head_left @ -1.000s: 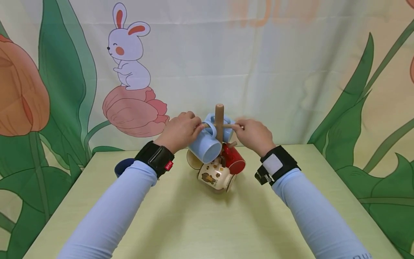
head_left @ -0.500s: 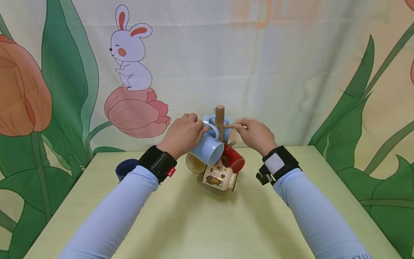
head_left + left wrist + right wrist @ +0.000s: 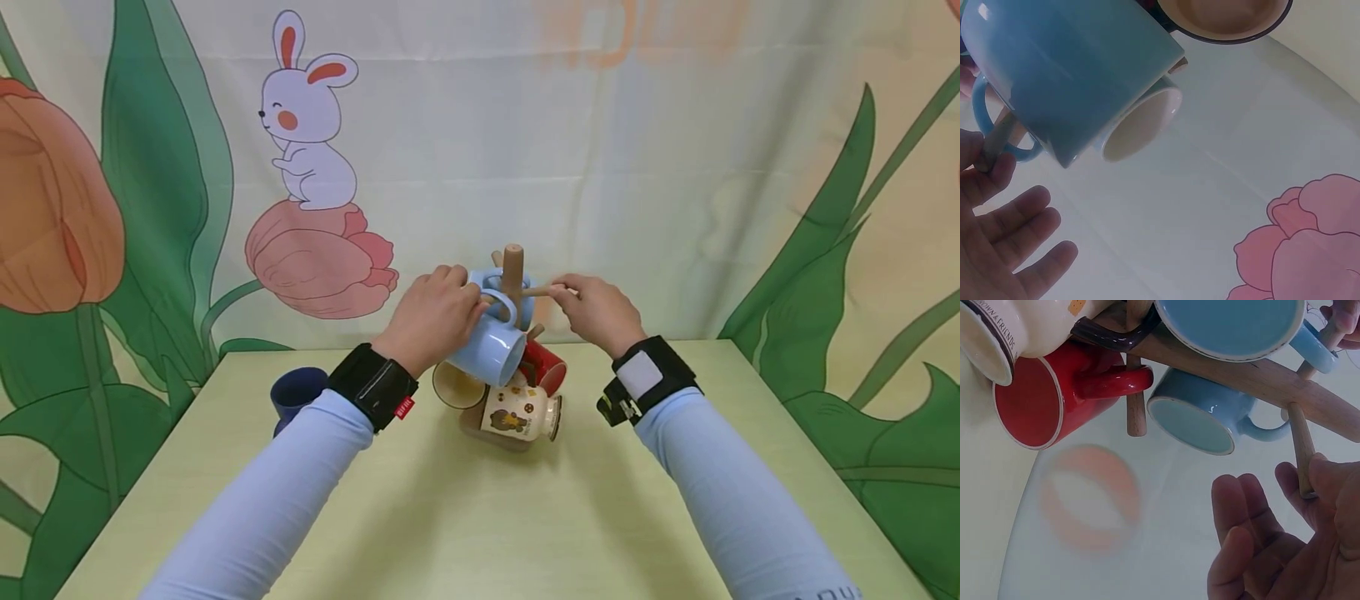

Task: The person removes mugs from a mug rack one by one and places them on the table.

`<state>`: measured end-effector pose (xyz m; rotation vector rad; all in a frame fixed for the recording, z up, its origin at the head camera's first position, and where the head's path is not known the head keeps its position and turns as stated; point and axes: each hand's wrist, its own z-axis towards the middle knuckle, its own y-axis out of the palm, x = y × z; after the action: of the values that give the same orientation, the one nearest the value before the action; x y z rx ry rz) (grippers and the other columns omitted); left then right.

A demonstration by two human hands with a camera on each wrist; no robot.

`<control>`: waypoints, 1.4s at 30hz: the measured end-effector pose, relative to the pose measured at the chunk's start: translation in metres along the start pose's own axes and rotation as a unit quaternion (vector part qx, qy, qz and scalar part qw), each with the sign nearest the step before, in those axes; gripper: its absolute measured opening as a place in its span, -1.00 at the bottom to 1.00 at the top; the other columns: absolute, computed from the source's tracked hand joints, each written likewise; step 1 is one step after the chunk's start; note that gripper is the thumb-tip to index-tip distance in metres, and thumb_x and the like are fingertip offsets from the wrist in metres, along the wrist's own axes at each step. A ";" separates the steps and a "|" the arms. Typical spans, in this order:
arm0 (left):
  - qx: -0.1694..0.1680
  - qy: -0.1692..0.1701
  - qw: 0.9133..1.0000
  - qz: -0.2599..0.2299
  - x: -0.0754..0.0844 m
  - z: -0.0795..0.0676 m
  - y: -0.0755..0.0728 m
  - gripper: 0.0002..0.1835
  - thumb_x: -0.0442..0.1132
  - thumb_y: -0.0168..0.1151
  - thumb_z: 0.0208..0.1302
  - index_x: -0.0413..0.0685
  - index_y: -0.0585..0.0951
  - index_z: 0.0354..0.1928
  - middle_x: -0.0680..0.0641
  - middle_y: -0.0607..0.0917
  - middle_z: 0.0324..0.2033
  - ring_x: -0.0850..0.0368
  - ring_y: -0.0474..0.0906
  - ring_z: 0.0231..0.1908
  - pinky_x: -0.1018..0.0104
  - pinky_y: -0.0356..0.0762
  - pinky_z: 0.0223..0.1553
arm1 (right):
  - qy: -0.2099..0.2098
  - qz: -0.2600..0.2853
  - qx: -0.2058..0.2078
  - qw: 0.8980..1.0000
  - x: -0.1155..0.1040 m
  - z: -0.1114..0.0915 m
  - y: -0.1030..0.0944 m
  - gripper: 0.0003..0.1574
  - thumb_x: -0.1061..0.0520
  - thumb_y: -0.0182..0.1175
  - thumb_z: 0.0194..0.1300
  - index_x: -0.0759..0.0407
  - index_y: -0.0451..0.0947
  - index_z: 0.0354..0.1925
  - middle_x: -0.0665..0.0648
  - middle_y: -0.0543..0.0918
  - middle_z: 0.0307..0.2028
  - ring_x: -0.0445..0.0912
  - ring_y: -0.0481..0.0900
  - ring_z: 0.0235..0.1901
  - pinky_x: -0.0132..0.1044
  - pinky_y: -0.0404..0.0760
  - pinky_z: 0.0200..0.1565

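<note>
A wooden mug tree (image 3: 513,271) stands on the table, hung with several mugs. My left hand (image 3: 435,317) pinches the tip of one upper peg (image 3: 999,140) between thumb and forefinger, its other fingers spread. From that peg a light blue mug (image 3: 491,348) hangs by its handle. On the other side my right hand (image 3: 602,314) pinches the end of a bare upper peg (image 3: 1300,450). Behind the post hangs a second light blue mug (image 3: 1200,412). Lower down are a red mug (image 3: 547,368), a cream mug (image 3: 516,414) with a bear print and a mug with a yellowish inside (image 3: 457,387).
A dark blue mug (image 3: 298,388) stands on the left of the table (image 3: 480,517), partly hidden by my left forearm. Below the mugs shows the tree's base (image 3: 497,435). A printed curtain (image 3: 645,167) hangs behind the table.
The mug tree has turned a little, its front mugs swinging to the right and the rear blue mug to the left. My left hand has shifted right and slightly down; the right hand has barely moved.
</note>
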<state>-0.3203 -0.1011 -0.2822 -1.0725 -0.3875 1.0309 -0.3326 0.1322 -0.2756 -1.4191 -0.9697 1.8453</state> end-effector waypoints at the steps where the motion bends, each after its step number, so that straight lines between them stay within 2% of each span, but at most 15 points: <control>1: 0.001 0.000 1.000 0.000 0.001 0.000 0.000 -0.68 -0.07 0.09 0.49 -0.17 0.64 -0.28 -0.15 0.55 -0.31 -0.09 0.55 -0.18 0.07 0.60 -0.17 | -0.001 0.003 -0.001 1.000 0.000 0.000 0.000 -0.52 -0.11 -0.09 0.58 0.07 0.53 0.22 0.15 0.57 -0.34 0.00 0.53 -0.40 -0.25 0.36 -0.44; 15: 0.007 0.010 1.000 0.022 0.009 0.001 -0.002 -0.67 -0.07 0.10 0.48 -0.18 0.65 -0.29 -0.15 0.57 -0.29 -0.08 0.56 -0.14 0.07 0.58 -0.05 | 0.006 0.052 -0.030 0.998 0.005 0.006 -0.003 -0.52 -0.09 -0.12 0.60 0.12 0.47 0.23 0.20 0.59 -0.27 0.07 0.67 -0.32 -0.13 0.52 -0.26; 26: 0.012 0.031 0.997 0.074 0.016 0.001 -0.003 -0.66 -0.05 0.11 0.47 -0.19 0.68 -0.27 -0.13 0.59 -0.31 -0.04 0.56 -0.20 0.10 0.59 -0.04 | 0.022 0.086 -0.056 0.994 0.008 0.010 -0.004 -0.49 -0.09 -0.15 0.61 0.11 0.40 0.31 0.23 0.57 -0.23 0.01 0.64 -0.36 -0.31 0.43 -0.48; 36: 0.013 0.031 0.996 0.087 0.017 0.000 -0.006 -0.65 -0.02 0.11 0.47 -0.17 0.67 -0.27 -0.13 0.59 -0.32 -0.03 0.55 -0.22 0.12 0.60 -0.05 | 0.027 0.090 -0.051 0.994 0.007 0.012 -0.003 -0.50 -0.10 -0.15 0.61 0.10 0.41 0.29 0.21 0.56 -0.25 0.02 0.63 -0.34 -0.28 0.45 -0.44; 40: 0.009 0.021 0.997 0.071 0.014 -0.002 -0.005 -0.64 0.01 0.09 0.48 -0.14 0.66 -0.25 -0.13 0.58 -0.31 -0.04 0.55 -0.20 0.10 0.59 -0.07 | 0.022 0.061 -0.035 0.997 0.004 0.011 -0.002 -0.50 -0.10 -0.13 0.60 0.12 0.45 0.27 0.22 0.59 -0.22 0.03 0.61 -0.32 -0.23 0.43 -0.37; 42: 0.002 0.012 0.998 0.053 0.011 -0.003 -0.005 -0.63 0.03 0.08 0.48 -0.13 0.66 -0.22 -0.13 0.57 -0.31 -0.05 0.55 -0.20 0.09 0.59 -0.10 | 0.018 0.026 -0.016 0.999 0.002 0.010 -0.001 -0.49 -0.12 -0.11 0.59 0.12 0.48 0.25 0.23 0.64 -0.14 0.04 0.58 -0.31 -0.22 0.40 -0.36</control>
<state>-0.3098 -0.0942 -0.2815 -1.1097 -0.3107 1.1122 -0.3428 0.1325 -0.2742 -1.5059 -0.9572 1.8422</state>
